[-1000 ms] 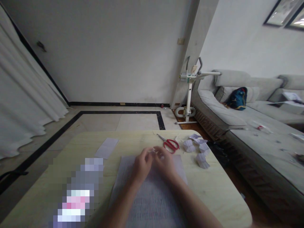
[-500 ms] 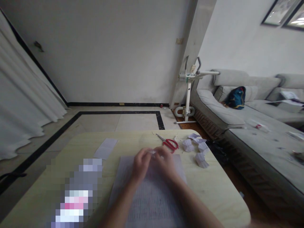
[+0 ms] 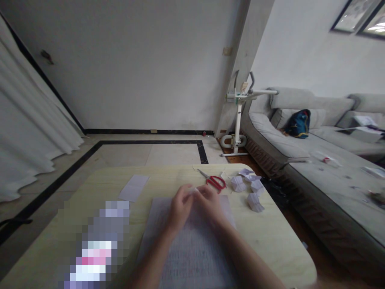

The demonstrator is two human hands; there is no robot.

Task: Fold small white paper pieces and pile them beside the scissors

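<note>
A bare left hand (image 3: 181, 202) and a bare right hand (image 3: 209, 202), fingers curled, meet fingertip to fingertip, pinching between them a small white piece of paper (image 3: 194, 191), its shape partly hidden; the paper is above the far end of a large, pale sheet covered in lines of writing (image 3: 192, 257); just beyond the right hand lie metal scissors with red handles (image 3: 217, 183); farther right, creased, folded white paper pieces (image 3: 238, 184) sit clustered near the edge of a pale wooden table (image 3: 279, 249); to the left rests a flat, white rectangular paper slip (image 3: 134, 188); alongside stands a grey upholstered sofa (image 3: 325, 148).
</note>
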